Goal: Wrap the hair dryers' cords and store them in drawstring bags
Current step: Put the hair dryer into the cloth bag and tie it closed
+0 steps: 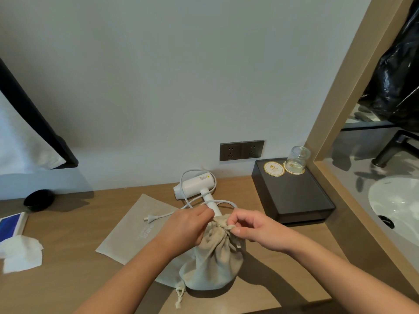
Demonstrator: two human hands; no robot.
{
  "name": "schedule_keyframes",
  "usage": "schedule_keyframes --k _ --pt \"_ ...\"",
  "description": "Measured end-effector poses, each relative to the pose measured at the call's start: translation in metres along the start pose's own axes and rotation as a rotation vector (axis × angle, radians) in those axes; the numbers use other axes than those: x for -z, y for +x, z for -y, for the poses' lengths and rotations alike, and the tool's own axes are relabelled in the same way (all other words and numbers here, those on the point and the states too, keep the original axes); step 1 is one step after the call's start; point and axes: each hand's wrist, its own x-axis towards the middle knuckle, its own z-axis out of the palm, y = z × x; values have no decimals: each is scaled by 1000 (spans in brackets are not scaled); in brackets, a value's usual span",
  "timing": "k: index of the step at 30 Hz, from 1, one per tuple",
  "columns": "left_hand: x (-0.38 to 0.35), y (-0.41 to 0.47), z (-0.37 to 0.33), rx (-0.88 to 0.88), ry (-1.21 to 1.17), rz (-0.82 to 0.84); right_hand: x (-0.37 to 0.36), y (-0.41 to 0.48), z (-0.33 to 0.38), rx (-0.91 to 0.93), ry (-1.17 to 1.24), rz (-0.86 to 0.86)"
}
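Note:
A filled beige drawstring bag (215,266) stands on the wooden desk (74,279), its neck gathered. My left hand (183,227) grips the neck from the left. My right hand (256,230) pinches the bag's drawstring at the top right. Behind them a white hair dryer (195,185) lies on the desk with its cord (192,200) loose and its plug (150,218) to the left. A second, flat beige bag (136,232) lies under and left of the full one. What is inside the full bag is hidden.
A black tray (294,200) with two round coasters and an upturned glass (297,158) stands at the back right, below a wall socket (241,150). White tissues (20,252), a blue-and-white pack and a black round object lie at the left. A sink sits at the far right.

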Motion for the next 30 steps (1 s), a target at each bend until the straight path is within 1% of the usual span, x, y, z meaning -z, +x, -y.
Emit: schedule_keyframes --k 2,4,6,8,10,12,14,17,19,21,23,24,26,30 --pt "2 0 1 -7 28 -1 0 -1 -3 -1 -29 -11" --pt "7 0 0 -15 36 -26 0 -2 -3 -13 -108 -27" --pt "12 0 -3 -1 -33 -51 -3 -1 -2 -2 -237 -27" --pt "17 1 -9 85 -243 -73 -5 0 0 36 -358 -38" --pt "20 4 -13 213 -571 -58 -4 1 1 60 -402 -61" --pt "23 8 -14 323 -851 4 -1 1 3 56 -351 -70" --pt "29 12 -13 403 -1085 147 2 -1 5 25 -209 -45" --pt "35 11 -8 460 -1361 371 3 -3 5 -76 53 33" --pt "36 12 -7 478 -1530 470 2 -4 4 -131 195 100" --pt "33 14 -10 505 -1578 518 3 -6 5 -165 335 211" --pt "29 15 -14 498 -1498 513 1 -8 6 -202 445 300" --pt "27 14 -15 483 -1460 500 0 -10 7 -213 469 309" --pt "25 13 -16 461 -1426 473 -4 -12 7 -204 437 277" --pt "23 11 -16 442 -1385 439 -6 -16 8 -167 209 185"
